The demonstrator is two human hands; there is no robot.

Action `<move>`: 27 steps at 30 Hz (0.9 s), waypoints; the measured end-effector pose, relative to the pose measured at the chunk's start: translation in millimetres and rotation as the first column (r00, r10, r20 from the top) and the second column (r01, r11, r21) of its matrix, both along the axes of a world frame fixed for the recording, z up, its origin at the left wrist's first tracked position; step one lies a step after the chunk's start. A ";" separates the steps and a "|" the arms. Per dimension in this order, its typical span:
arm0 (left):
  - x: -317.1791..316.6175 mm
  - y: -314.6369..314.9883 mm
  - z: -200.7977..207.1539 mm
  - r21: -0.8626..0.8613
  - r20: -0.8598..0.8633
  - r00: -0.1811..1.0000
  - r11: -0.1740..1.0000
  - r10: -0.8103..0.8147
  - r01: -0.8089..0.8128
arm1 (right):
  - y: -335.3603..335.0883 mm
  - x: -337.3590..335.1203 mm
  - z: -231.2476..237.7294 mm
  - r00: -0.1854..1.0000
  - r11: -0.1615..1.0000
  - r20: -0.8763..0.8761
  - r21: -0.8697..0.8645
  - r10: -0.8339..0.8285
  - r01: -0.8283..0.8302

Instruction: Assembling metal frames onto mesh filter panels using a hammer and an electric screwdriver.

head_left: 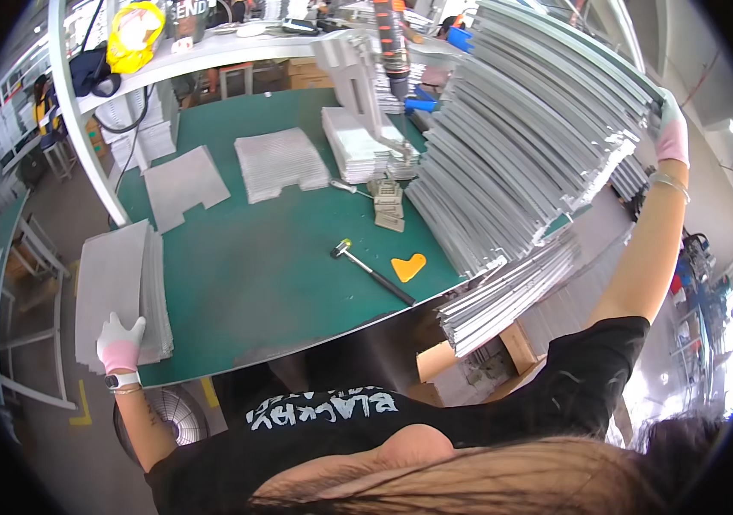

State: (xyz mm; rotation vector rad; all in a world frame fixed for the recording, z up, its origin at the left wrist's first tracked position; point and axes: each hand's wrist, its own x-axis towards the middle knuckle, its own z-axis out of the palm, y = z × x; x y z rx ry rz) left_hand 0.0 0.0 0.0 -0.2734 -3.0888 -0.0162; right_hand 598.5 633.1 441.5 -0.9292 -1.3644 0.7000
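Note:
At the left end of the green worktable, my gloved left hand (117,343) lies on a stack of thin grey panels (109,270), thumb and fingers apart. Up at the far right my gloved right hand (672,129) is at the upper corner of a tall, leaning stack of grey panels (521,146). Its fingers are closed over the edge of the top panel (589,56); the fingertips are partly hidden. Between my hands, a small hammer (375,273) with a black handle and a yellow heart-shaped scraper (408,267) lie on the green worktable (246,283).
Toward the back lie a notched panel (186,184), a low panel pile (280,163) and a white stack (358,142). A power screwdriver (393,47) hangs above them. Small metal blocks (388,206) sit mid-table. Below the right edge stands an open carton (478,369).

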 end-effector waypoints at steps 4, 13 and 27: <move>24.0 -6.3 49.1 0.024 0.017 0.999 0.999 -0.049 0.049 | -10.9 2.1 -6.0 0.860 0.926 0.350 0.214 -0.371 0.312; -30.4 -34.2 65.9 0.179 0.173 0.966 0.971 -0.190 0.159 | -154.0 -108.4 -145.0 0.943 0.712 -0.175 0.620 -0.284 0.329; 40.5 -37.0 114.3 0.839 0.019 0.971 0.532 -0.239 0.114 | -261.3 -235.6 -428.3 0.548 0.538 0.457 0.167 0.700 -0.827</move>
